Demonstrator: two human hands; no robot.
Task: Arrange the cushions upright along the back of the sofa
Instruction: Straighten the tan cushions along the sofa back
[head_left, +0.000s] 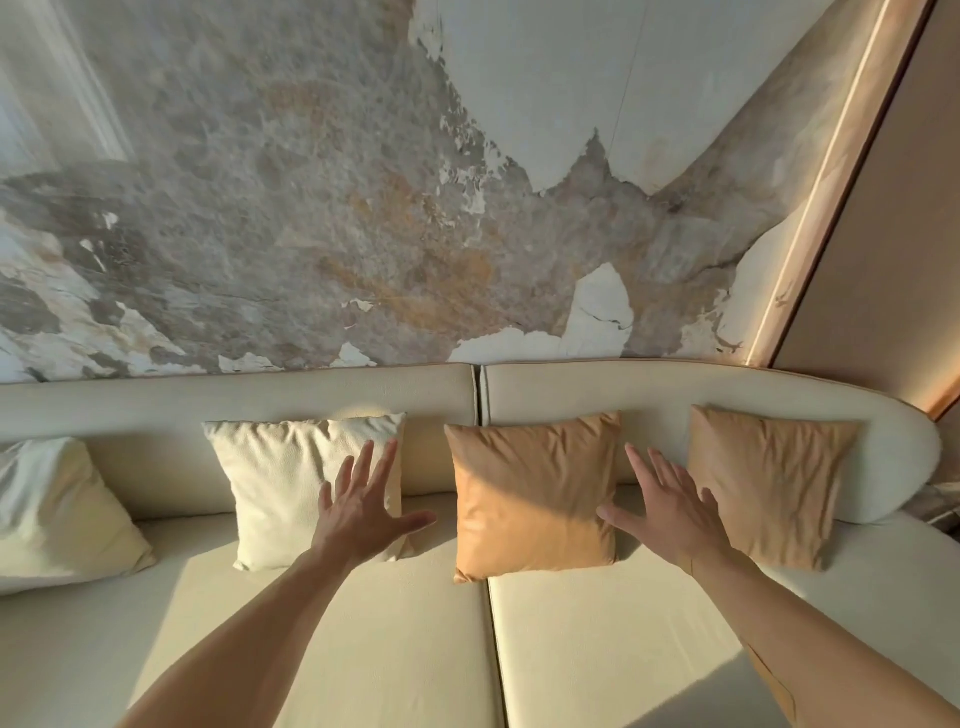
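Note:
Several cushions stand upright against the backrest (260, 400) of a cream sofa. A cream cushion (47, 514) leans at the far left, a second cream cushion (280, 488) stands left of centre, a tan cushion (530, 493) is in the middle and another tan cushion (774, 483) stands at the right. My left hand (363, 509) is open with fingers spread, in front of the second cream cushion's right edge. My right hand (670, 509) is open too, between the two tan cushions. Neither hand holds anything.
The sofa's seat (405, 634) has two flat cushions with a seam down the middle. Its backrest curves round at the right end (914, 457). Behind it is a wall (311, 208) with peeling paint, and a tan panel (883, 260) stands at the right.

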